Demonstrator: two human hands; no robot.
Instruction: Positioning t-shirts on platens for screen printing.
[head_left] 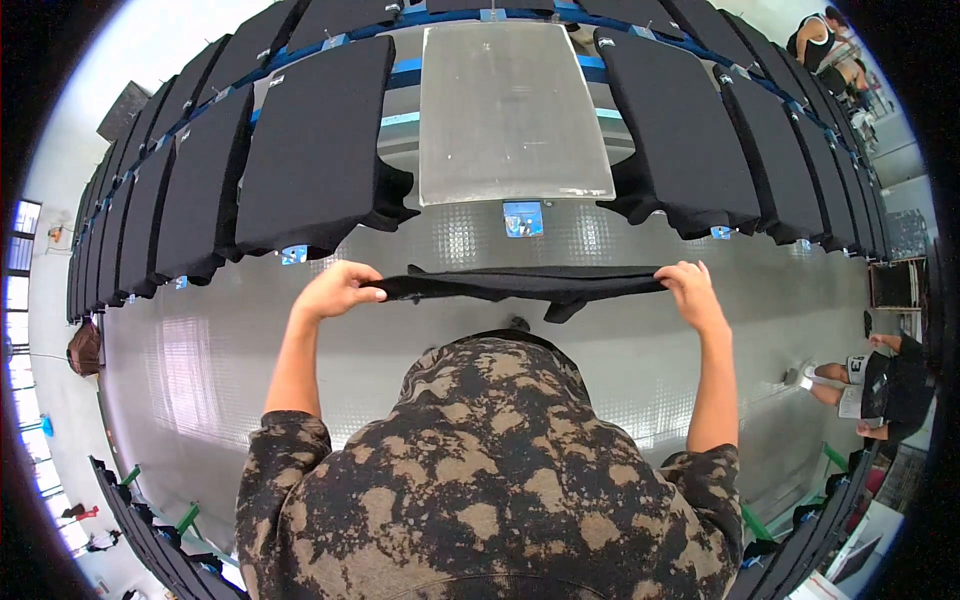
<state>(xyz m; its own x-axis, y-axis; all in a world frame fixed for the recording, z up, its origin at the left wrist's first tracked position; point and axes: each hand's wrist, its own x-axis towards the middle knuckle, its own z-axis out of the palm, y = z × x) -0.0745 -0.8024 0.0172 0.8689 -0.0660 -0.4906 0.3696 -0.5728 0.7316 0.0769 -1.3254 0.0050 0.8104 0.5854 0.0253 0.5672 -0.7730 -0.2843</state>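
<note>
A black cloth garment (530,284), probably a shirt like those around it, is stretched level between my hands, seen edge-on as a narrow band with a small flap hanging near its middle. My left hand (343,289) pinches its left end between thumb and fingers. At the other end, my right hand (690,287) grips it with thumb and fingertips, some fingers raised. Just beyond the garment lies a bare grey rectangular board (505,115), its near edge a short way from the cloth. A blue label (522,219) sits below that edge.
Boards covered in black shirts flank the bare one, left (315,145) and right (680,130), continuing in a curved row. A seated person (890,385) is at the right; others (818,40) are far right. More covered boards (165,540) stand behind me. A brown bag (85,348) is at left.
</note>
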